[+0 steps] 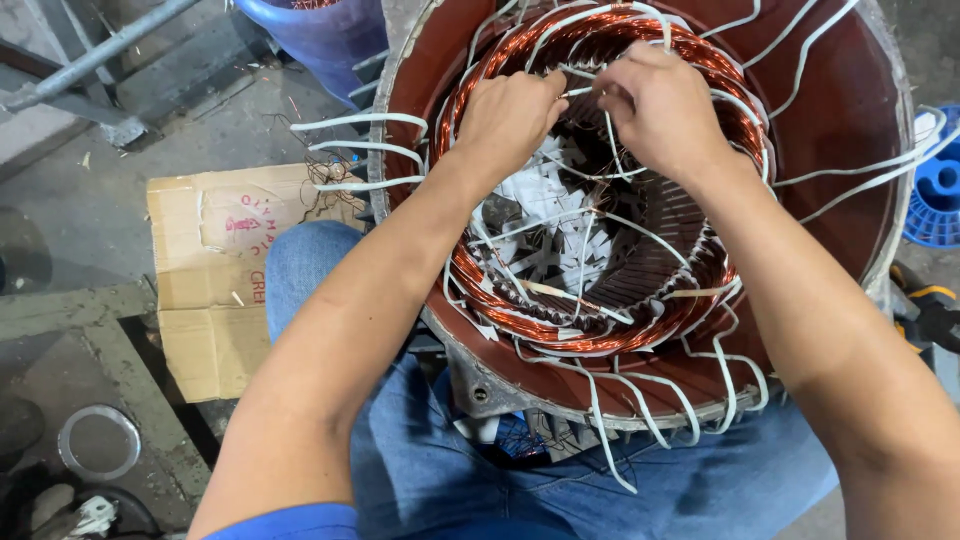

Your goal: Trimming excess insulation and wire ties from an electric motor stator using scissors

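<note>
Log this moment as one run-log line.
left hand: pinching white tie strip at copper winding | right hand: gripping same strip | motor stator: tilted on lap | floor: cardboard, blue spool

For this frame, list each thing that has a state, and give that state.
Left hand: fingers curled at the copper winding.
Right hand: pinching a white strip.
Copper winding: seated in the stator.
Stator housing: open, tilted on the lap.
Cardboard: flat on the floor.

Left hand (508, 112), right hand (660, 105) side by side
</note>
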